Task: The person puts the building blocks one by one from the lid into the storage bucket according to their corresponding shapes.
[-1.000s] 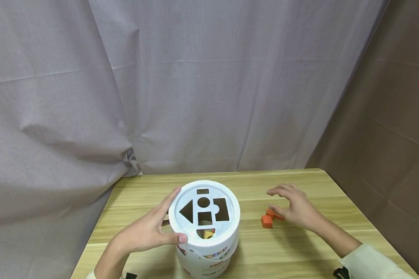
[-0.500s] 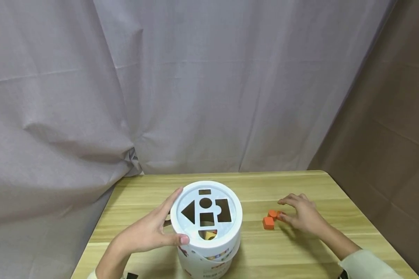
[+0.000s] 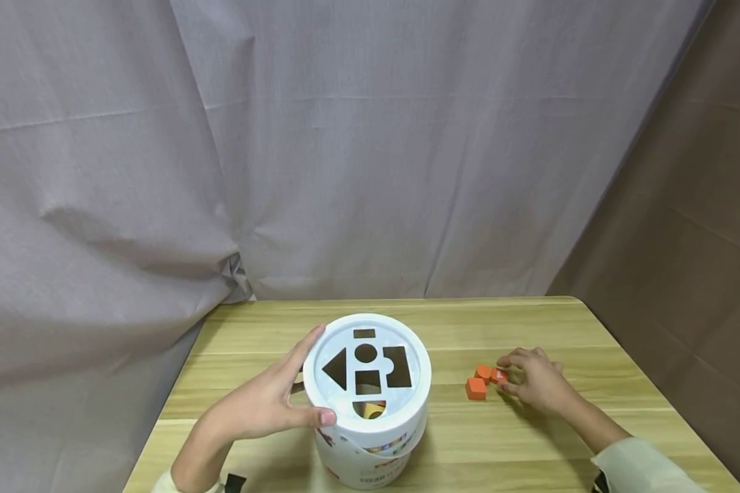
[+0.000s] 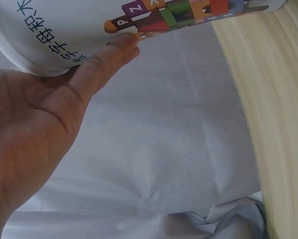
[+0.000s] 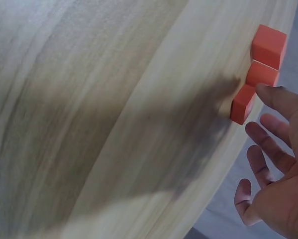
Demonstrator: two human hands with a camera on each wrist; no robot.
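Observation:
My left hand grips the side of a white shape-sorter bucket, thumb at the front rim and fingers round the far left. Cut-out shapes pierce its lid; a yellow block shows inside. In the left wrist view, the palm lies below the printed bucket wall. At the right, my right hand has thumb and fingers spread around a small orange block. The thumb overlaps its edge in the right wrist view; a firm pinch is not visible. An orange cylinder and cube stand beside it.
The wooden table carries the bucket and orange blocks. A grey curtain hangs behind its far edge, and a darker cloth hangs along the right. The bucket's handle hangs down at its front.
My right hand has shifted slightly right and lowered over the small orange block, its thumb and fingers drawing closer together. The left hand has stayed on the bucket. The head view has shifted slightly.

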